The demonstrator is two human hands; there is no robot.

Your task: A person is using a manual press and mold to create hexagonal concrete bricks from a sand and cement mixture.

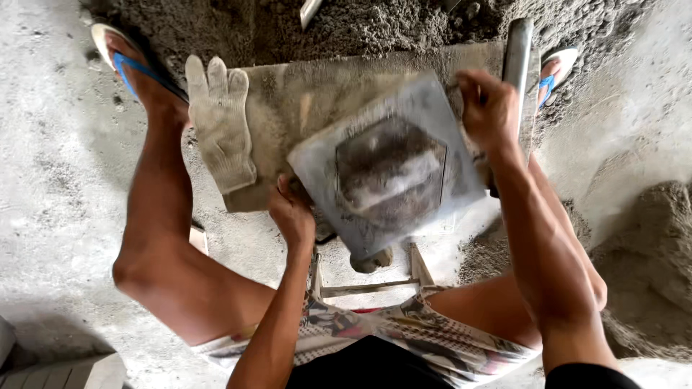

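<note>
Both hands grip opposite corners of a grey square mould (389, 169) with a hexagonal hollow: the left hand (292, 212) closes on its near corner, the right hand (486, 108) on its far corner, so it tilts, blurred, over a flat board (295, 94) on the floor. Holding it by the corners likely keeps the fingers clear of the damp sandy mix. A worn work glove (220, 122) lies on the board's left edge, beside a blue sandal (126, 61).
</note>
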